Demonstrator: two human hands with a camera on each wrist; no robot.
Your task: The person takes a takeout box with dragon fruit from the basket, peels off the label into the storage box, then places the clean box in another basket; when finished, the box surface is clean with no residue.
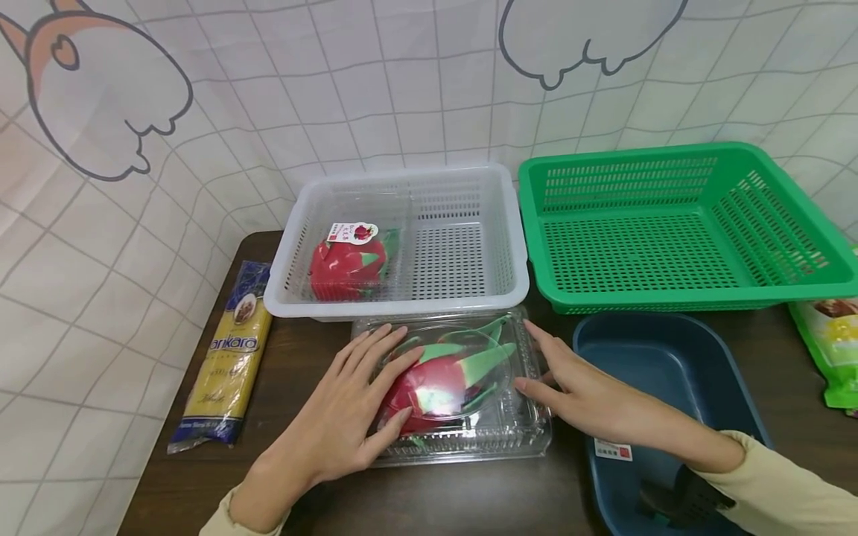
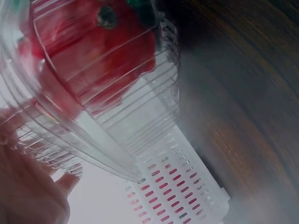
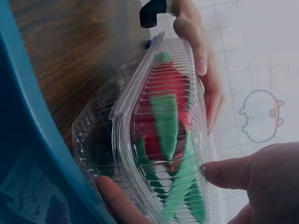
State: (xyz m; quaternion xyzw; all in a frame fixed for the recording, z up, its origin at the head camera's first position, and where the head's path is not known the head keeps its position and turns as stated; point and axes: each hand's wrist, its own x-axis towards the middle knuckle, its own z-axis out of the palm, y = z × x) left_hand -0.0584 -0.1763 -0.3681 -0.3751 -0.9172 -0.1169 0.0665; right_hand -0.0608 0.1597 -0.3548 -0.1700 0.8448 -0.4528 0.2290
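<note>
A clear plastic clamshell box [image 1: 469,445] lies on the table in front of me, its lid down. Inside are red dragon fruits [image 1: 436,383] with green tips; the right wrist view shows them through the ribbed side. My left hand [image 1: 335,409] rests on the left part of the lid with its fingers spread and fairly straight. At the right side, my right hand [image 1: 586,391] holds the box edge: in the right wrist view the thumb [image 3: 229,175] touches the top and a finger [image 3: 119,200] lies by the lower rim.
Behind the box stands a white basket [image 1: 456,304] holding another clear box with a red dragon fruit [image 1: 345,268]. Right of it is a green basket [image 1: 637,294]. A blue basin [image 1: 653,357] sits under my right forearm. A pasta packet [image 1: 231,357] lies left; a green bag [image 1: 838,357] lies right.
</note>
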